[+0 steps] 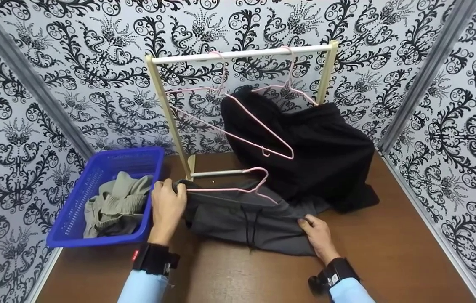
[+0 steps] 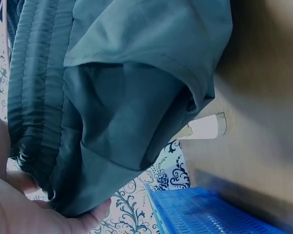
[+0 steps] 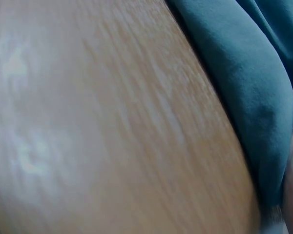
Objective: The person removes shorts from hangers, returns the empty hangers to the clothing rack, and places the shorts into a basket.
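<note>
One dark grey garment [image 1: 220, 221], spread between left hand [image 1: 168, 205] and right hand [image 1: 318, 235], each pinching an edge

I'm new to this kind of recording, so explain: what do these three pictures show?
There is no machine here; the work is done bare-handed. The large picture looks forward and down from the head; the other two are taken from the left and right wrists. The left hand grips a dark grey garment near its waistband; the right hand pinches its other side. A pink hanger is partly hidden by it. On the brown table stand a blue basket holding grey-green clothes and a rack with more pink hangers, one bearing a black garment.
</note>
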